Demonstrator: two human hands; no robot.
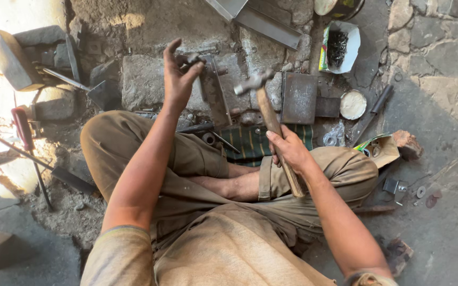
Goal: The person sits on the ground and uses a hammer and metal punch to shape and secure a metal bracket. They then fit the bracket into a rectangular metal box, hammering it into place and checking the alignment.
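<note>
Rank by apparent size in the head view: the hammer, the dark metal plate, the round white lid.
1. Hammer, longest, though raised nearer the camera, so unsure.
2. Dark metal plate.
3. Round white lid, clearly smallest.

Small open cardboard box [340,48], white inside with green and yellow printed sides, full of dark nails, on the stone floor [441,95] near the top edge. Torn brown cardboard packet [378,149] with green and yellow print, lying open just beside the right knee. Clear crumpled plastic bag [336,134] between them.
</note>
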